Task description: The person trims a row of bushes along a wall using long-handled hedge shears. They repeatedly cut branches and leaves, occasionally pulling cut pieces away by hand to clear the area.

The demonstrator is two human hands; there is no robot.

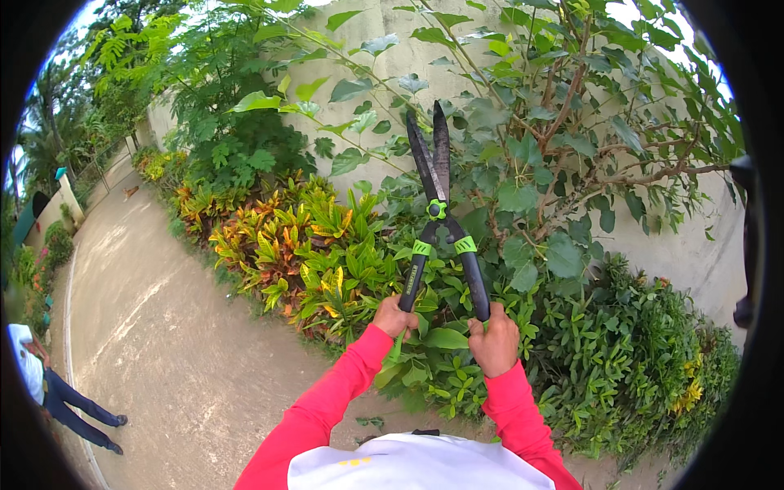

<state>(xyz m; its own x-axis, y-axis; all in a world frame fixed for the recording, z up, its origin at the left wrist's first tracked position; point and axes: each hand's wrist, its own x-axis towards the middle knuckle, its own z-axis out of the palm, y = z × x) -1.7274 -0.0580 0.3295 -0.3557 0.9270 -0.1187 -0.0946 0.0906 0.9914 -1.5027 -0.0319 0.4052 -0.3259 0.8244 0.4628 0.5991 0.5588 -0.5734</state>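
Observation:
A pair of hedge shears [437, 209] with dark blades and green-and-black handles points up and away from me. My left hand [395, 318] grips the end of the left handle, and my right hand [495, 340] grips the right one. The blades stand slightly apart in a narrow V. Their tips are in front of or among the leaves of a broad-leaved shrub [517, 196]; I cannot tell whether they touch a stem. Beneath the handles grows a low green hedge [456, 367]. Yellow-and-orange croton plants [288, 239] lie to the left of the shears.
A pale concrete wall [667, 269] rises behind the plants. Thick bare branches [649, 177] reach out at the right. To the left runs a concrete path [165, 343]. A person [58, 392] stands at its far left edge. Some cut leaves [370, 422] lie on the ground near me.

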